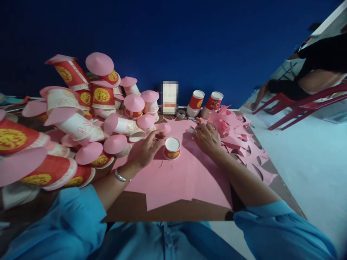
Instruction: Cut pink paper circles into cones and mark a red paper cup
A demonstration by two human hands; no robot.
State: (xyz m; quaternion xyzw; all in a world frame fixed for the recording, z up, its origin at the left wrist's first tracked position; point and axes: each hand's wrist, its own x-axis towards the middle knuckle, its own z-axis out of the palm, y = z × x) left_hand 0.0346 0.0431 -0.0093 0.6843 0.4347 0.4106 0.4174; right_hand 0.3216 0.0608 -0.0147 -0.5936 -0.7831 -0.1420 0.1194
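A short red-and-white paper cup [172, 153] stands upside down on the pink paper sheets [173, 180], its white base facing up. Just left of it, my left hand [150, 147] is open, fingers loosely bent and nothing held, the fingertips close to the cup. My right hand [208, 138] rests on the paper to the right, its fingers closed over a small object with a pale blue and silvery end [192, 130]; its kind is hidden. Behind the left fingertips lies a round pink paper piece [163, 128].
Many paper cups topped with pink paper cones [102, 94] are heaped at the left. Two stacks of red cups [195, 103] and a tape roll [181, 114] stand along the blue wall [173, 39]. Cut pink scraps [244, 144] cover the right side. A person sits on a red chair [303, 104] beyond.
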